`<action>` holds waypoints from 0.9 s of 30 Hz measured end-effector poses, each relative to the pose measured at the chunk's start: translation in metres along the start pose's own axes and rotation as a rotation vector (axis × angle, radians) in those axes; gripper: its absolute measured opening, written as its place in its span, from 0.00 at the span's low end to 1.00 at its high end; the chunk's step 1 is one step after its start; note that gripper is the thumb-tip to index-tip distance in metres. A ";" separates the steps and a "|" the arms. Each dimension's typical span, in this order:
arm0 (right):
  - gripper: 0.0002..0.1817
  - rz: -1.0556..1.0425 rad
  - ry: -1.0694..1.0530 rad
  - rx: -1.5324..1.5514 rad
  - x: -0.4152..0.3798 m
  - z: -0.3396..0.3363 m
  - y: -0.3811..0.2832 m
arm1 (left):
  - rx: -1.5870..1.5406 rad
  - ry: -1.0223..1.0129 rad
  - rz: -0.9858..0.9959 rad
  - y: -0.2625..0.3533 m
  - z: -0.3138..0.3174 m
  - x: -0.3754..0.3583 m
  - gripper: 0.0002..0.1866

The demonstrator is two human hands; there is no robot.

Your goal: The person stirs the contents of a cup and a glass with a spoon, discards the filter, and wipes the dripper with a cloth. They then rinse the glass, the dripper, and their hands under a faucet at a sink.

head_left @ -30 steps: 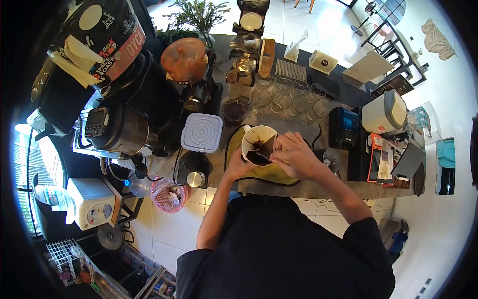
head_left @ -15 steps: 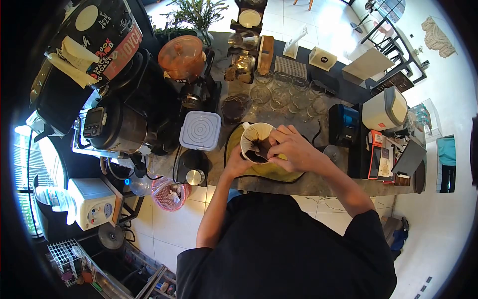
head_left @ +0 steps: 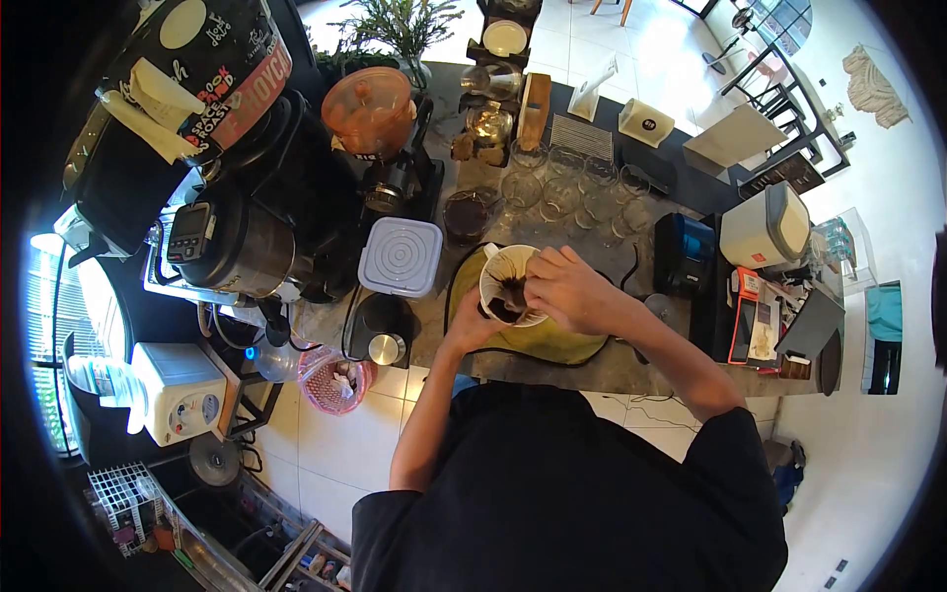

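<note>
Black sleeves and shoulders fill the lower part of the head view, and both arms reach up from them to the counter edge. The left hand (head_left: pixel 472 331) cups the underside of a white dripper (head_left: pixel 508 284), fingers curled around its lower wall, so the cone is held tilted toward the person above a yellow cloth (head_left: pixel 552 340) spread on the stone counter (head_left: pixel 631 370). The right hand (head_left: pixel 567 288) comes over the dripper's right rim with its fingers bent down into the cone, pinched on the wet, brown-stained paper filter (head_left: pixel 505 293); how tight the pinch is cannot be told, because the knuckles hide the fingertips.

Just left of the dripper stands a small black grinder with a metal knob (head_left: pixel 385 340), and below the counter edge hangs a pink mesh bin (head_left: pixel 335 383). Beside the dripper's upper left lies a square grey lidded container (head_left: pixel 400 259), close to it but apart. Right of the hands sit a blue-and-black scale box (head_left: pixel 686 255) and an orange card reader (head_left: pixel 745 316).

Farther back, a dark glass server (head_left: pixel 466 217) stands near a cluster of clear glasses (head_left: pixel 572 187). A black machine with a small display (head_left: pixel 232 247) occupies the left side, with an orange-lidded hopper (head_left: pixel 373 109) behind it. A white lidded bin (head_left: pixel 764 225) sits at the far right, and a potted plant (head_left: pixel 390 25) stands at the counter's far end.
</note>
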State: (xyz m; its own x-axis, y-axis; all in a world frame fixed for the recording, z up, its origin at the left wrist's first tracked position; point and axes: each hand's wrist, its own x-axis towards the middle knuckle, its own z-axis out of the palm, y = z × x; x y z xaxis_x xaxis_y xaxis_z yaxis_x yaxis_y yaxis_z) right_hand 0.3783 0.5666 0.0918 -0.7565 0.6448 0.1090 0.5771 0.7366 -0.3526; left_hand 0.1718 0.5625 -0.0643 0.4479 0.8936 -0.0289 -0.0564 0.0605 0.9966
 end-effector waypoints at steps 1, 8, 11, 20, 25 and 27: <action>0.04 0.046 0.008 0.002 0.001 -0.001 0.001 | 0.000 0.001 0.000 0.000 0.000 0.000 0.31; 0.04 0.236 0.228 0.054 0.006 0.009 0.017 | 0.011 0.002 0.023 -0.009 0.000 0.000 0.31; 0.04 0.250 0.305 0.077 0.004 0.012 0.017 | 0.004 0.015 0.036 -0.010 0.002 0.000 0.30; 0.07 0.215 0.363 0.098 -0.002 0.023 0.020 | -0.140 0.066 0.154 0.003 0.010 -0.003 0.26; 0.08 0.179 0.320 0.089 -0.003 0.011 0.009 | -0.176 0.051 0.097 0.005 0.013 0.000 0.26; 0.08 0.140 0.317 0.064 -0.005 0.009 0.009 | -0.143 0.033 0.098 0.007 0.010 0.000 0.30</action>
State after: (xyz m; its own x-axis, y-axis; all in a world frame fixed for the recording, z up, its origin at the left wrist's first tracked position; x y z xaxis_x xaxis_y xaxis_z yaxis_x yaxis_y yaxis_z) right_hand 0.3842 0.5682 0.0800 -0.5328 0.7771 0.3349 0.6404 0.6290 -0.4407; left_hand 0.1807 0.5586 -0.0563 0.4044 0.9124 0.0628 -0.2260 0.0332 0.9736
